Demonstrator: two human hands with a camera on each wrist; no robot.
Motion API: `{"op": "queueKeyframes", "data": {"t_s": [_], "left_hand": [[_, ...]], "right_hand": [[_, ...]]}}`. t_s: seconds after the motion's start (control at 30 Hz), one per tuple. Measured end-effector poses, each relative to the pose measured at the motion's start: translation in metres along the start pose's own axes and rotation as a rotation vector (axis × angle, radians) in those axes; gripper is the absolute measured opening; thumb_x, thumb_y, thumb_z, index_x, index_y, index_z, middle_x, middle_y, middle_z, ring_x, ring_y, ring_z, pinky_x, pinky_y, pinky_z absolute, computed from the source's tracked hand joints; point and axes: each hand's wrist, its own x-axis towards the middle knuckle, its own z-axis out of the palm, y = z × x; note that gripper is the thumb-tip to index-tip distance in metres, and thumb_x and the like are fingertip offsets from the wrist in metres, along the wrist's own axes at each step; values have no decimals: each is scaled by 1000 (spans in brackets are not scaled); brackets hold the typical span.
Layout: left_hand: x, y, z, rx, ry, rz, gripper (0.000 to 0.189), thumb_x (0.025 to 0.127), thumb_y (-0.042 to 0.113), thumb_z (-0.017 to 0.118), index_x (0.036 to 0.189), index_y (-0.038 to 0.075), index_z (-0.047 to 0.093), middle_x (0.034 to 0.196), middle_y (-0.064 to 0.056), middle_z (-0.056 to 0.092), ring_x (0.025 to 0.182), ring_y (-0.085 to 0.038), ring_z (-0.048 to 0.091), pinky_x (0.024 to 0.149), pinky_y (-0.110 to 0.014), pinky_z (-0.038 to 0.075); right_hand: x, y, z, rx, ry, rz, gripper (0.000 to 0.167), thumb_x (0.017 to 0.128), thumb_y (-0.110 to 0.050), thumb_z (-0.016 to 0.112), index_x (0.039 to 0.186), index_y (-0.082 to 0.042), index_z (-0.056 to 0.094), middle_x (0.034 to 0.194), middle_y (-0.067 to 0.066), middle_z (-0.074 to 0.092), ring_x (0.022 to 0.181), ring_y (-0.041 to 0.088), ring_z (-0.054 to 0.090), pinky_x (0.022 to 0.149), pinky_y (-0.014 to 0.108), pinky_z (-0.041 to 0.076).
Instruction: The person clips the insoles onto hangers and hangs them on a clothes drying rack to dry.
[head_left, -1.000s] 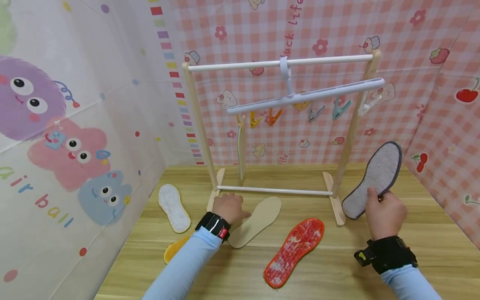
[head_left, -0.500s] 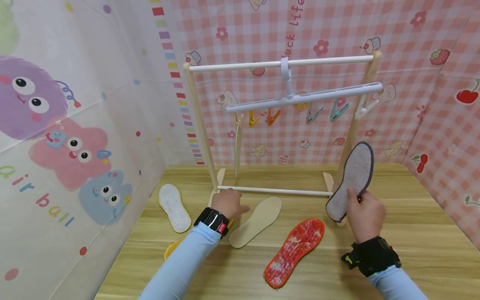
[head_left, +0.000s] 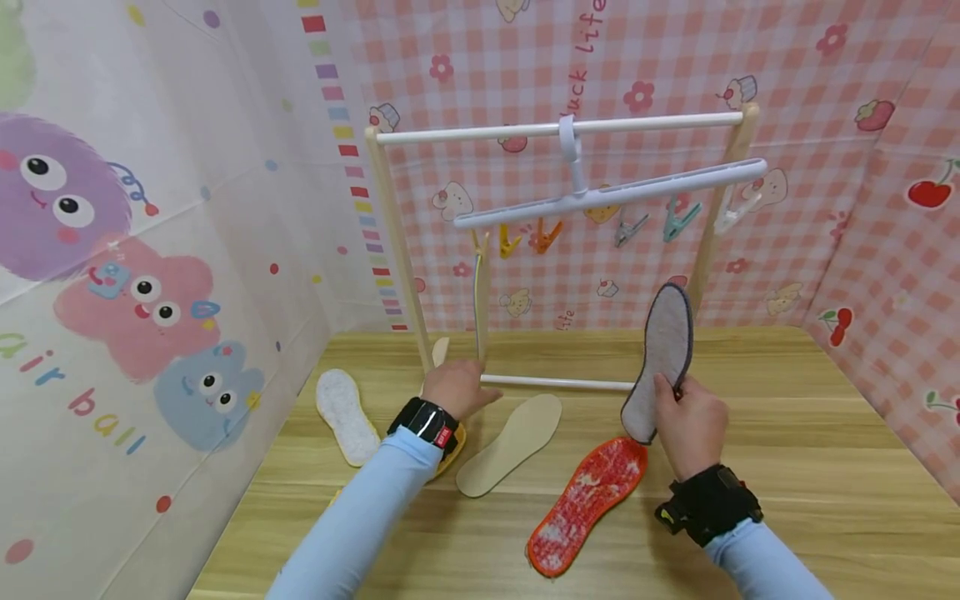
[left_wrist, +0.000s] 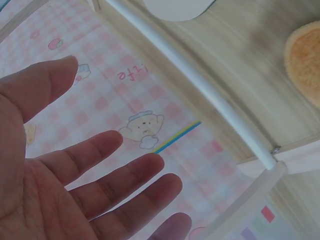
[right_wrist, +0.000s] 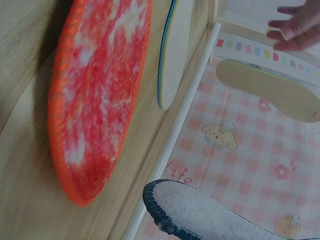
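Observation:
My right hand (head_left: 693, 425) grips a grey fleecy insole (head_left: 667, 333) with a dark stitched edge, held upright above the table in front of the rack. My left hand (head_left: 456, 389) is in the air near the rack's lower bar, palm and spread fingers (left_wrist: 105, 185) showing in the left wrist view, nothing in them. Behind it a thin insole (head_left: 482, 308) hangs from a clip on the pale lilac hanger (head_left: 622, 193). A beige insole (head_left: 513, 446) and a red one with an orange edge (head_left: 588, 504) lie on the table between my hands.
The wooden rack (head_left: 390, 242) carries the hanger on its white top bar (head_left: 480, 133). Several clips hang there, including an orange clip (head_left: 547, 237) and a teal clip (head_left: 680, 223). A white insole (head_left: 347, 417) lies left; a yellow insole (head_left: 452, 454) is mostly hidden by my left arm.
My right hand has carried the grey insole leftward from beside the rack's right foot to in front of it. My left hand has risen slightly away, toward the hanging insole.

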Motion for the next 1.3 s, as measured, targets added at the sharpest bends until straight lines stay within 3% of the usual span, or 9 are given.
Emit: {"op": "queueKeyframes", "data": {"t_s": [0.1, 0.27, 0.43, 0.6, 0.87, 1.1, 1.23, 1.3], "left_hand": [[5, 0, -5, -6, 22, 3, 43, 88, 48, 72, 104, 7, 69, 84, -6, 69, 73, -23, 66, 60, -41, 51], [15, 1, -17, -9, 64, -18, 49, 88, 49, 70, 114, 7, 70, 99, -9, 72, 85, -27, 69, 68, -45, 53], [25, 1, -28, -33, 120, -18, 57, 89, 48, 70, 125, 5, 66, 110, -13, 71, 93, -29, 69, 70, -44, 55], [30, 4, -37, -42, 155, -16, 57, 90, 47, 69, 128, 5, 64, 108, -14, 71, 89, -29, 69, 68, -42, 55], [42, 9, -51, -88, 224, -38, 59, 92, 52, 65, 129, 7, 63, 108, -14, 71, 89, -29, 69, 67, -43, 54], [54, 15, -69, -85, 257, -60, 55, 92, 51, 65, 127, 9, 65, 102, -11, 71, 79, -27, 68, 61, -41, 53], [61, 16, -76, -63, 282, -65, 59, 91, 56, 63, 129, 10, 64, 103, -11, 71, 71, -24, 65, 56, -39, 51], [65, 16, -79, -61, 296, -61, 69, 90, 60, 63, 140, 12, 55, 100, -11, 70, 67, -23, 63, 54, -39, 49]], "right_hand": [[0, -5, 5, 3, -23, 14, 29, 96, -18, 66, 88, 10, 70, 78, 26, 69, 65, 37, 64, 54, 42, 44], [-1, -14, 12, 15, -60, 47, 31, 97, -20, 63, 88, 8, 70, 77, 23, 69, 62, 34, 61, 51, 37, 42], [-1, -21, 20, 63, -115, 69, 30, 99, -21, 60, 102, 8, 71, 91, 24, 71, 74, 35, 67, 63, 48, 55], [-1, -26, 27, 88, -139, 62, 30, 99, -20, 58, 103, 8, 71, 92, 24, 71, 77, 35, 68, 68, 52, 55], [-1, -34, 38, 60, -106, -23, 26, 95, -15, 61, 82, 6, 69, 74, 21, 69, 62, 34, 63, 53, 45, 47], [-2, -45, 45, 81, -184, 0, 28, 98, -19, 57, 95, 4, 71, 85, 22, 71, 70, 33, 67, 60, 49, 53], [-2, -48, 51, 56, -150, -32, 24, 96, -18, 59, 88, 2, 70, 79, 20, 70, 65, 35, 64, 55, 49, 48], [-2, -49, 55, 40, -122, -56, 24, 95, -17, 61, 83, 2, 69, 75, 20, 69, 64, 38, 64, 55, 51, 46]]}}
